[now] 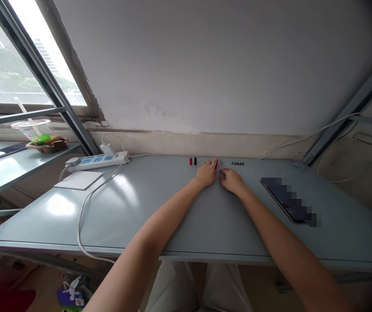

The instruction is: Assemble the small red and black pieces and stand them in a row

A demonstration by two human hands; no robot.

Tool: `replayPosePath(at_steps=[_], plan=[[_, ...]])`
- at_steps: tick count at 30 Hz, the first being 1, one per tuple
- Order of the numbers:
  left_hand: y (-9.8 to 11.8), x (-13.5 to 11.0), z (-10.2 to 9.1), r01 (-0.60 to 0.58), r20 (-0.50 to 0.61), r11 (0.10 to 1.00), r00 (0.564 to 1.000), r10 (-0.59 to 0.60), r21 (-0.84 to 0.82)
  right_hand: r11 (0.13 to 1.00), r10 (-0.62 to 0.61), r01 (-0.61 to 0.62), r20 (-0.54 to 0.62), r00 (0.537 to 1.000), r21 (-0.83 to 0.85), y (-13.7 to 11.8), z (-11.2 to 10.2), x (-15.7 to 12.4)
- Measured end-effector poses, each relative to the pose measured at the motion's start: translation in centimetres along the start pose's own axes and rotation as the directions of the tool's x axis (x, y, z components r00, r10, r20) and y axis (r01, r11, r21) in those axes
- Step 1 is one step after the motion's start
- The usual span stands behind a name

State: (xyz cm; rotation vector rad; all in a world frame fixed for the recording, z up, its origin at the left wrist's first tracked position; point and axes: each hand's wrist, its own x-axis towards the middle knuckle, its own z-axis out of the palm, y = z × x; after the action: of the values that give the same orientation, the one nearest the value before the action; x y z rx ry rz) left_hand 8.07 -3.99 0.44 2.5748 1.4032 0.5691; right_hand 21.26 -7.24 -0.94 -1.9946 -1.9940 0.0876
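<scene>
My left hand [207,172] and my right hand [233,181] rest close together near the far edge of a grey-blue desk [173,216]. The left fingertips reach a small red item [216,164], and the fingers partly hide it. A narrow translucent piece [220,163] stands just beyond my right fingers, but it is too small to name. To the left stand a red cylinder [190,161] and a black cylinder [195,161]. A row of several small dark screws [237,163] lies to the right.
A blurred phone [288,201] lies flat on the desk to the right. A white power strip [97,161] with a plugged-in charger, its cable and a white pad [79,180] are on the left. A wall rises behind the desk.
</scene>
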Motion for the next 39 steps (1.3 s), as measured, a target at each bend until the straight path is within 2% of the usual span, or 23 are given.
replayPosePath(at_steps=[4,8,12,15,18,22,29,34,37,39], plan=[[-0.1,0.6,0.0,0.053,-0.006,0.998,0.999,-0.053,-0.027,1.000,-0.021,0.021,0.018,1.000,-0.006,0.1,0.4,0.0],[-0.2,0.8,-0.3,0.103,-0.060,0.995,0.993,-0.104,-0.021,0.999,-0.025,0.025,0.027,0.999,-0.023,0.2,0.7,0.0],[-0.9,0.5,-0.7,0.168,-0.103,0.979,0.978,-0.180,-0.115,1.000,-0.008,0.009,0.031,0.999,-0.020,0.3,0.8,0.0],[-1.7,-0.1,-1.5,0.253,-0.097,0.934,0.954,-0.284,-0.252,1.000,0.005,-0.005,0.032,0.999,-0.013,0.2,1.0,0.1],[-2.3,-1.0,-2.5,0.320,-0.064,0.852,0.924,-0.377,-0.415,1.000,0.024,-0.024,0.026,0.999,-0.006,0.2,1.2,0.2],[-3.1,-2.5,-2.4,0.319,-0.068,0.751,0.898,-0.434,-0.578,0.999,0.045,-0.045,0.020,0.999,0.001,0.1,1.6,0.4],[-3.6,-3.9,-1.3,0.313,-0.074,0.707,0.886,-0.458,-0.634,1.000,0.010,-0.010,-0.001,1.000,0.025,-0.5,1.3,0.0],[-3.4,-3.8,-1.5,0.302,-0.077,0.687,0.883,-0.462,-0.661,0.979,-0.037,0.069,-0.164,0.986,0.193,-1.3,0.3,-0.2],[-3.3,-3.8,-1.7,0.311,-0.065,0.638,0.867,-0.495,-0.704,0.936,0.021,0.075,-0.267,0.964,0.345,-1.3,-0.1,0.1],[-3.2,-3.9,-1.8,0.296,-0.066,0.599,0.859,-0.507,-0.744,0.886,0.067,0.077,-0.291,0.954,0.458,-1.2,-0.1,0.3]])
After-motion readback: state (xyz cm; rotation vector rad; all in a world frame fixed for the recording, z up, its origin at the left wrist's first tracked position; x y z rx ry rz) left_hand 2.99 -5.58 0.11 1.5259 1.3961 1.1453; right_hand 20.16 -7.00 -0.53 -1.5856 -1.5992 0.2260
